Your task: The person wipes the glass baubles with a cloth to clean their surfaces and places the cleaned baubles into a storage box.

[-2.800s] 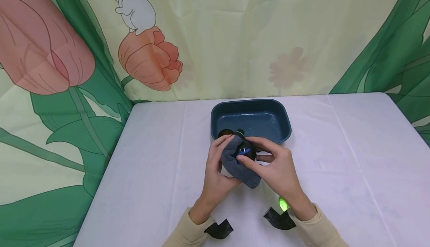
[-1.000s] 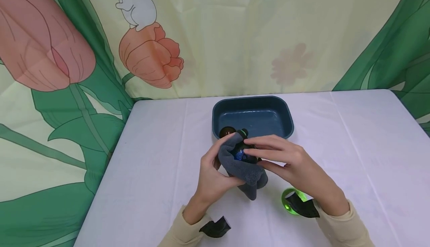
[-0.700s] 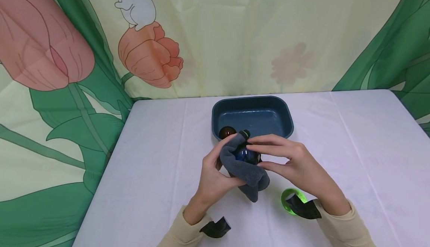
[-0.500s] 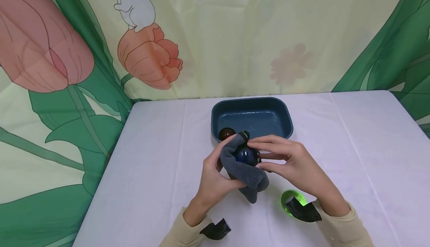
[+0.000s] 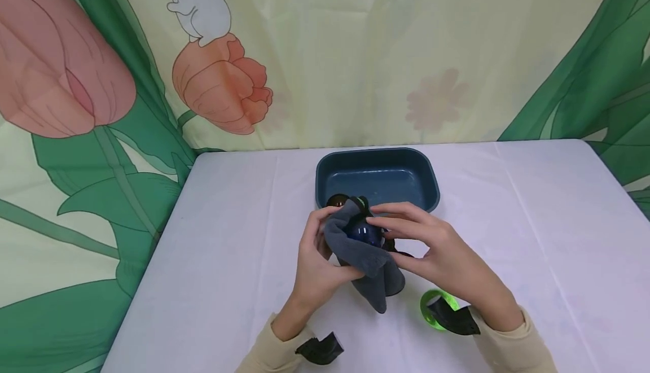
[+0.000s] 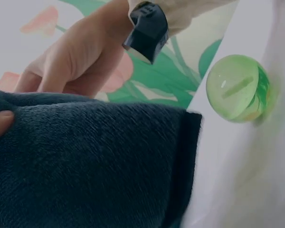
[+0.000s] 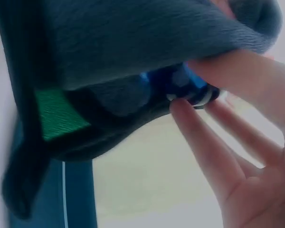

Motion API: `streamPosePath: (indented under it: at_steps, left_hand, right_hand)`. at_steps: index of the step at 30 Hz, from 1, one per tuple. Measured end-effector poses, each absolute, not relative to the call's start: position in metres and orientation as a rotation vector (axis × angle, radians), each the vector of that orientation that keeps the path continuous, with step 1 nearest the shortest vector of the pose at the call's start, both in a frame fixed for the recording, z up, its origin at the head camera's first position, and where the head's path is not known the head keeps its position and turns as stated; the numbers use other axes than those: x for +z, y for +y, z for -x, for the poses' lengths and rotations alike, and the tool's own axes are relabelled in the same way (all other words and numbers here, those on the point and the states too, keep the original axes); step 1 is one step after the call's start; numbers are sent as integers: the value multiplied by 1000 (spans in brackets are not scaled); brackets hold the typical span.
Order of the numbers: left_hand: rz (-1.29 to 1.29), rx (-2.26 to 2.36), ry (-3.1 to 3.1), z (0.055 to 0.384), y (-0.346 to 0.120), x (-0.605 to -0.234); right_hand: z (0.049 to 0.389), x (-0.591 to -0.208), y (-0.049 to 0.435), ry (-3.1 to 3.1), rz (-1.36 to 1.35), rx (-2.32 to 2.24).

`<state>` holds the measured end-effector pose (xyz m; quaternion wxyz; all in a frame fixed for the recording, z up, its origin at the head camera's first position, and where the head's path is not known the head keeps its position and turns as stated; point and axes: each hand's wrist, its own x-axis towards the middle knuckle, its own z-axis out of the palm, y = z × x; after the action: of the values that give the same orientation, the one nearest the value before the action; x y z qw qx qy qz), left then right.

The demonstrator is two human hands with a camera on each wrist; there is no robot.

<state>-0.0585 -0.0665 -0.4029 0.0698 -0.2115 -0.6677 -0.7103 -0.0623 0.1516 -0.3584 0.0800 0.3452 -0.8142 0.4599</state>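
In the head view my left hand holds a grey-blue cloth wrapped partly round a shiny dark blue ball. The cloth's loose end hangs toward me. My right hand is at the ball's right side, thumb low and fingers above. Seen from the right wrist, its thumb lies against the cloth's edge while fingertips touch the blue ball. The cloth fills much of the left wrist view and hides most of the ball there.
Behind the hands stands a dark blue tray. A dark brown ball shows at its near left corner. A see-through green rounded object sits on the white-covered table, partly behind the right wrist's black strap piece.
Since the earliest frame my right hand has shifted right and its grip has changed, uncovering more of the green object. The cloth's end hangs lower. Lately the cloth and ball have moved slightly left.
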Motion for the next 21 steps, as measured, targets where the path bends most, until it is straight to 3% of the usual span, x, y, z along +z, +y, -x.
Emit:
streamPosePath:
  at_steps: [21]
  left_hand:
    - [737,-2127,-1893,66,-66,-408]
  right_hand:
    - [63,-360,142,-2276,-1050,1275]
